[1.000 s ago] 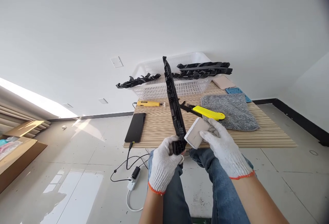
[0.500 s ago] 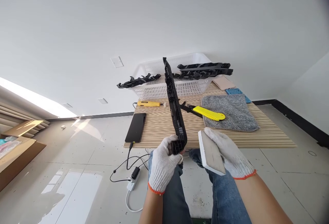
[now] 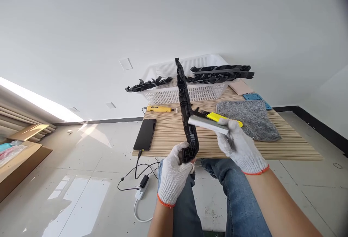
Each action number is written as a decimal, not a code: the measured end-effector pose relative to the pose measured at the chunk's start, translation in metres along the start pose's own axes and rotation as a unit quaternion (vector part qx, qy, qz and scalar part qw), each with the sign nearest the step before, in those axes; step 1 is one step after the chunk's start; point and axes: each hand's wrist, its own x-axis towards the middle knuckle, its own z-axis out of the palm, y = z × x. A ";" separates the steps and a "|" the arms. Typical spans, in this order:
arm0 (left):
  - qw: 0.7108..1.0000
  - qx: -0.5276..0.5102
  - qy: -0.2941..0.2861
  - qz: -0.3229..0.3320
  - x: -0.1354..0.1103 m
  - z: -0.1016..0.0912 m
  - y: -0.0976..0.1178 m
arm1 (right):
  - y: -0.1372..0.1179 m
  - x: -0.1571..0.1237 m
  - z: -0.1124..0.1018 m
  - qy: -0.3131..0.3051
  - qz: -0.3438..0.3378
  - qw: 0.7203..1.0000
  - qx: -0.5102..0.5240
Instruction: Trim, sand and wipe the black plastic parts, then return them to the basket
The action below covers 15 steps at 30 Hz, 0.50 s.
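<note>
My left hand [image 3: 175, 173], in a white knitted glove with an orange cuff, grips the near, curved end of a long black ribbed plastic part [image 3: 185, 110]. The part points away from me over the table toward the basket. My right hand [image 3: 240, 146], gloved alike, holds a flat white foam-like block [image 3: 208, 123] with a greyish upper face. The block's left end is close to the part's right edge; whether they touch I cannot tell. Behind the block lies a yellow utility knife [image 3: 214, 116], partly covered by the block and my fingers.
A white plastic basket [image 3: 160, 96] with several black parts [image 3: 223, 73] stands against the wall. On the wooden table [image 3: 163, 135] are a phone [image 3: 145, 134] with a cable, a yellow pen-like tool [image 3: 159, 109], a grey cloth [image 3: 250, 119] and a blue tray-like piece [image 3: 257, 98].
My right hand has lifted the white block up and left, turning it from a steep slant to nearly level beside the black part. My left hand keeps its grip, and the view has shifted slightly.
</note>
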 end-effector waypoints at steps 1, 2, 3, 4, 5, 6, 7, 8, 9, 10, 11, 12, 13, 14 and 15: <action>1.000 0.005 0.001 -0.001 0.000 0.000 0.000 | 0.001 -0.001 -0.002 0.019 0.001 0.999 0.029; 1.000 0.012 0.004 -0.001 0.000 0.000 0.001 | 0.001 -0.002 -0.003 0.031 0.008 0.998 0.056; 1.000 0.019 0.008 0.000 0.000 0.000 0.001 | 0.001 -0.004 -0.004 0.031 0.018 0.997 0.072; 1.000 0.022 0.011 0.000 0.000 0.000 0.001 | 0.000 -0.005 -0.004 0.026 0.027 0.997 0.067; 1.000 0.023 0.013 0.000 0.000 0.000 0.001 | -0.002 -0.007 -0.003 0.012 0.039 0.998 0.047; 1.000 0.023 0.011 0.000 0.000 0.000 0.002 | -0.002 -0.008 -0.003 -0.017 0.059 0.998 0.016; 1.000 0.024 0.009 -0.003 0.000 0.000 0.002 | -0.002 -0.009 -0.003 -0.056 0.081 0.995 -0.025; 1.000 0.028 0.007 -0.006 0.000 0.000 0.003 | -0.001 -0.008 -0.003 -0.098 0.101 0.988 -0.068; 0.999 0.033 0.008 -0.009 0.000 0.000 0.003 | 0.002 -0.008 -0.004 -0.130 0.113 0.979 -0.110; 0.999 0.036 0.011 -0.011 0.000 0.000 0.004 | 0.005 -0.006 -0.004 -0.144 0.112 0.973 -0.143; 0.999 0.037 0.016 -0.011 0.000 0.000 0.005 | 0.009 -0.004 -0.005 -0.133 0.098 0.972 -0.165; 0.999 0.033 0.021 -0.010 0.001 0.000 0.005 | 0.013 -0.002 -0.005 -0.099 0.074 0.976 -0.178; 0.999 0.028 0.025 -0.006 0.001 0.000 0.004 | 0.017 -0.001 -0.006 -0.058 0.048 0.980 -0.186; 0.999 0.023 0.028 -0.002 0.001 0.000 0.004 | 0.020 0.001 -0.005 -0.033 0.033 0.980 -0.191; 0.999 0.019 0.029 0.001 0.001 -0.001 0.003 | 0.022 0.002 -0.004 -0.035 0.034 0.980 -0.195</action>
